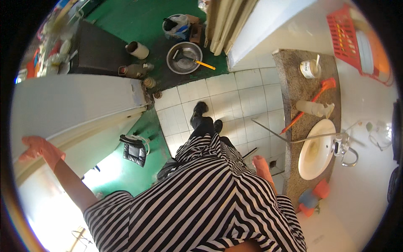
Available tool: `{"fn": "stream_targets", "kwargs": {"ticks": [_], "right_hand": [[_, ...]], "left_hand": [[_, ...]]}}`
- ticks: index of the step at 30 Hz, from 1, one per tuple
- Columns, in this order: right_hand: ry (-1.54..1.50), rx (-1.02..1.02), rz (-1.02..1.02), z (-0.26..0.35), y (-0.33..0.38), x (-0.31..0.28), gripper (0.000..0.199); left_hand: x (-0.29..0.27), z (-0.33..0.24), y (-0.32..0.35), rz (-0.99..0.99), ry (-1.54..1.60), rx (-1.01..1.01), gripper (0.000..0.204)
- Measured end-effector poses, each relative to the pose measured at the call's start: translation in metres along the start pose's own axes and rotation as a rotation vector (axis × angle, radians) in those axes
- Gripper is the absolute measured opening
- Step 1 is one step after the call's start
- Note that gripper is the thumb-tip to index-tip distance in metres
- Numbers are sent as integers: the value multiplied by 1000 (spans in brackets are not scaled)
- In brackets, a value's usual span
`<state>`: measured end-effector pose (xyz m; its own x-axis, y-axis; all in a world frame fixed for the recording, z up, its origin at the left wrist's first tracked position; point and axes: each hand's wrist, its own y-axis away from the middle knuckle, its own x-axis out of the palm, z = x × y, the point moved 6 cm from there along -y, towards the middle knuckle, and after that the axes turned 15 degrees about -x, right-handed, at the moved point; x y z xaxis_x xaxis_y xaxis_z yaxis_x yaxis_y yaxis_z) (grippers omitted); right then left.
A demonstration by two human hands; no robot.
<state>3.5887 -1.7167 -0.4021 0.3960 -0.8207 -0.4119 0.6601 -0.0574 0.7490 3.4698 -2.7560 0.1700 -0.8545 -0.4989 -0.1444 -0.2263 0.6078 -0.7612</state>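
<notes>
My left hand [35,149], in a pinkish glove, is stretched out to the far left. It is at the pale edge of a wall or door frame [84,126], with its fingers apart and nothing visible in them. My right hand [261,164], also pinkish, hangs low beside my striped top. Its fingers look bent, but their grip is too unclear to make out. A thin dark stick [250,153] shows close to that hand, apart from it. The stone counter [289,80] with the white washbasin [308,164] is to its right.
On the counter are a white tub [310,69], a red long-handled brush [327,84] and a pale bottle [312,108]. A thin hose [289,140] loops over its edge. Ahead, a metal basin [178,67] holds a yellow-handled tool. A black padded chair [134,152] stands left.
</notes>
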Motion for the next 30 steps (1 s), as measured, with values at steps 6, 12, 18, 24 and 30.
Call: {"fn": "stream_targets", "kwargs": {"ticks": [6,12,18,24,30], "right_hand": [[349,181,204,-20,19,-7,43],[-265,-135,-186,85,-20,-15,39],[-422,-163,-342,128,-43,15,38],[-878,47,-600,51,13,89,25],[-876,516,-688,-69,133,269,19]], "left_hand": [[-21,-14,48,-20,-64,-1,55],[-22,-124,230,232,81,122,48],[10,-331,452,990,503,506,42],[-29,-486,578,1581,1150,1110,31],[-76,-574,640,1408,1308,1641,27]]}}
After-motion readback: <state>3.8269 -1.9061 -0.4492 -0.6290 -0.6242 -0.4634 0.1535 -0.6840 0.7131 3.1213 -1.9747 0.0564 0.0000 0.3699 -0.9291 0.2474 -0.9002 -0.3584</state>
